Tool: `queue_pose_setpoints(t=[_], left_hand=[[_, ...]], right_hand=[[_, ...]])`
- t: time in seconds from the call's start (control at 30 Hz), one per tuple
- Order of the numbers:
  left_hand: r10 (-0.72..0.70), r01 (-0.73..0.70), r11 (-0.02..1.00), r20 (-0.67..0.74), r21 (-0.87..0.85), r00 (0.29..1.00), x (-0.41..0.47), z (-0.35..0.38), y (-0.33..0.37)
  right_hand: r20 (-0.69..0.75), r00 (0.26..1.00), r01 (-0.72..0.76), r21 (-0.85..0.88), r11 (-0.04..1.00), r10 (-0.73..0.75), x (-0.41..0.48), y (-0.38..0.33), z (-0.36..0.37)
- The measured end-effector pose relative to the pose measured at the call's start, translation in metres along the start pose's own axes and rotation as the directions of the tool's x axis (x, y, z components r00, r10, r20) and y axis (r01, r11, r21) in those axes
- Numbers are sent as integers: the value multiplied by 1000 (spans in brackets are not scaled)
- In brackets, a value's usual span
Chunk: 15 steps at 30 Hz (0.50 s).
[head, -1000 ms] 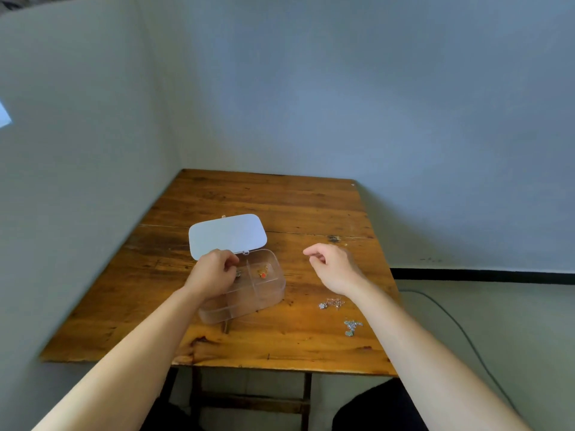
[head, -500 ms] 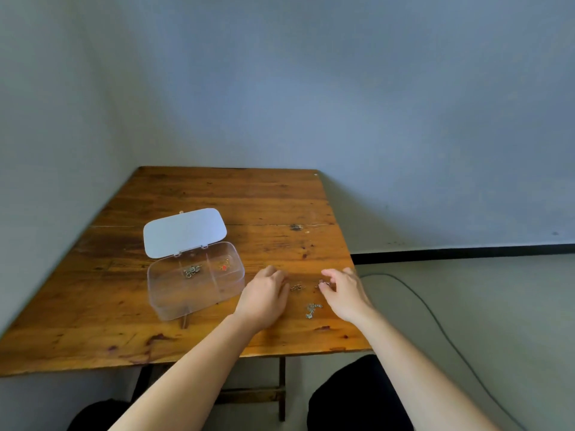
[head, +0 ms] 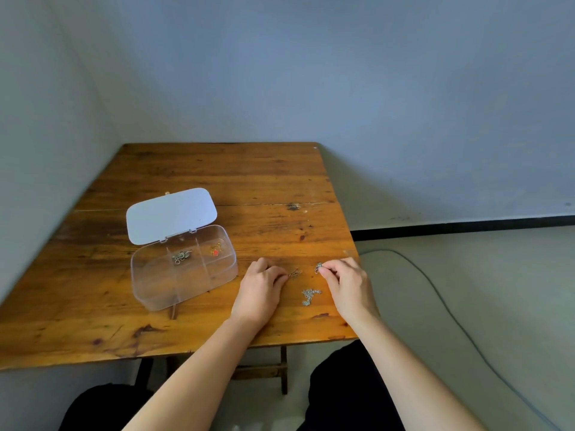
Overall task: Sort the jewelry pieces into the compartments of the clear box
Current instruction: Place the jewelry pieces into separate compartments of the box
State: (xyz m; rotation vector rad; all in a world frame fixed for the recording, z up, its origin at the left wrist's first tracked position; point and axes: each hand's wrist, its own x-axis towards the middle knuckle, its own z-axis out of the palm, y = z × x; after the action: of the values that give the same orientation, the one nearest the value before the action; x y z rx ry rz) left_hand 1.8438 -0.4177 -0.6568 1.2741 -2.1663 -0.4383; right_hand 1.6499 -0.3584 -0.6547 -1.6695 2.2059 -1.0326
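Note:
The clear box (head: 149, 287) lies open on the wooden table (head: 217, 175), its white lid (head: 171, 219) tipped back. One rear compartment holds silver pieces (head: 181, 256), the one to its right a red and gold piece (head: 216, 250). My left hand (head: 261, 287) rests right of the box, fingertips touching a small bronze piece (head: 295, 272). My right hand (head: 348, 283) pinches a small silver piece (head: 318, 267) just above the tabletop. A silver chain (head: 309, 296) lies loose between my hands.
The table's right edge runs just beyond my right hand. A grey cable (head: 435, 293) trails over the floor to the right. Walls close in behind and to the left of the table. My dark-clothed knees (head: 342, 384) show below the front edge.
My left hand left the box and came right to the loose pieces. My right hand dropped to the table and pinched a silver piece. The view swung right.

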Motion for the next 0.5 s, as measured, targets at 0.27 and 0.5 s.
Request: queue_pose_setpoints(t=[0.27,0.5], left_hand=[[37,-47,988,66,147,997,1,0,5],[-66,-3,960,234,282,970,5,-3,15]], right_hand=[[20,1000,-11,-105,994,13,1,-4,3],[77,995,-62,-62,996,67,7,3,1]])
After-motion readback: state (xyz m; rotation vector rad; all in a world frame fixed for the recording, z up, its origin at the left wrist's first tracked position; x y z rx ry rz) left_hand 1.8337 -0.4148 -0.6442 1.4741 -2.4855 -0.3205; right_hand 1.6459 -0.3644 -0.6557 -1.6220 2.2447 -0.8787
